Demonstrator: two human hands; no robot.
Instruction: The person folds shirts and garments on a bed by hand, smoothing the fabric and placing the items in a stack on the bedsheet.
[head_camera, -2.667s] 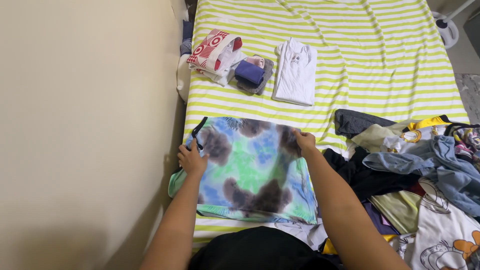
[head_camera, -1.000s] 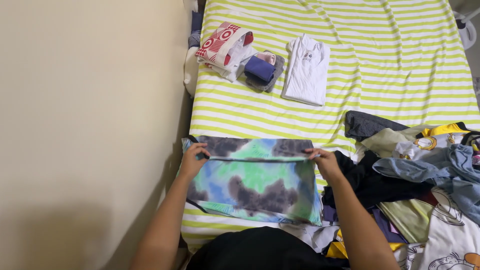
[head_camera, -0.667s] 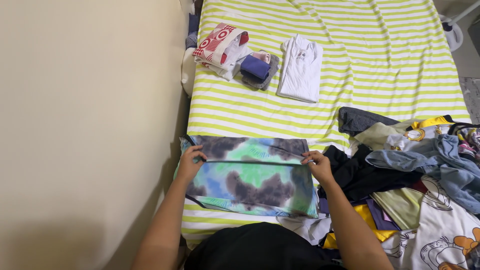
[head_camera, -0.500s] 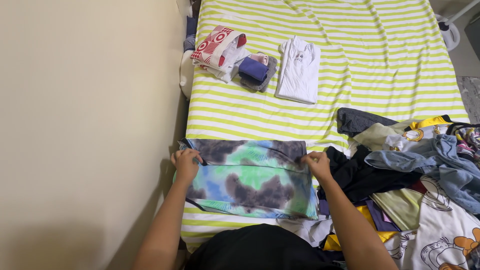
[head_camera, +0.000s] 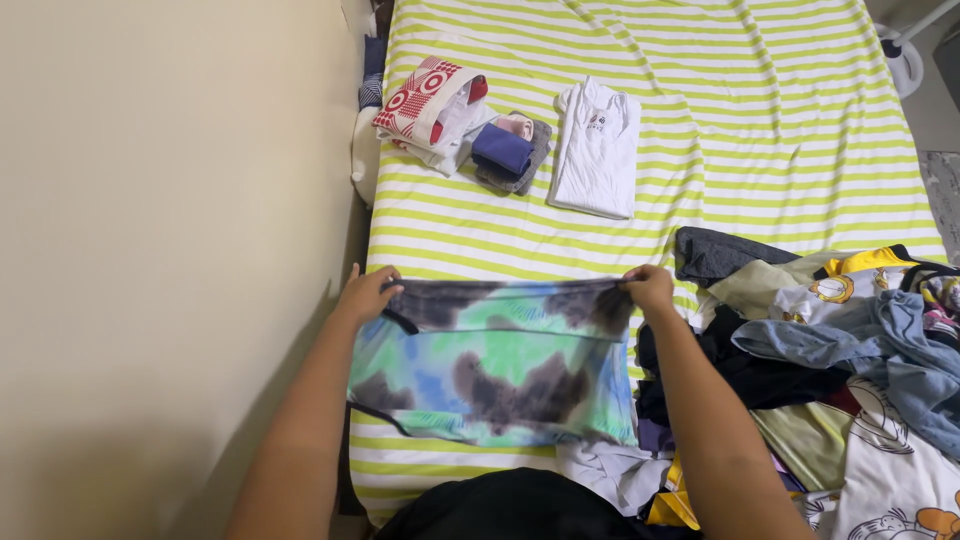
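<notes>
A tie-dye garment (head_camera: 495, 360) in blue, green and dark grey lies folded near the front of the striped bed (head_camera: 700, 110). My left hand (head_camera: 366, 294) pinches its upper left corner. My right hand (head_camera: 649, 288) pinches the upper right corner. Both hands hold the top edge stretched tight and slightly lifted, while the lower part hangs toward me.
A folded white shirt (head_camera: 597, 150) lies farther up the bed. Left of it sit a small blue and grey folded stack (head_camera: 508, 152) and a red-and-white patterned pile (head_camera: 428, 108). A heap of unfolded clothes (head_camera: 840, 340) fills the right side. A beige wall (head_camera: 170, 250) borders the left.
Earlier the garment lay spread flat; its top was folded down. Now both hands have gripped the fold's corners and raised the garment off the bed.
</notes>
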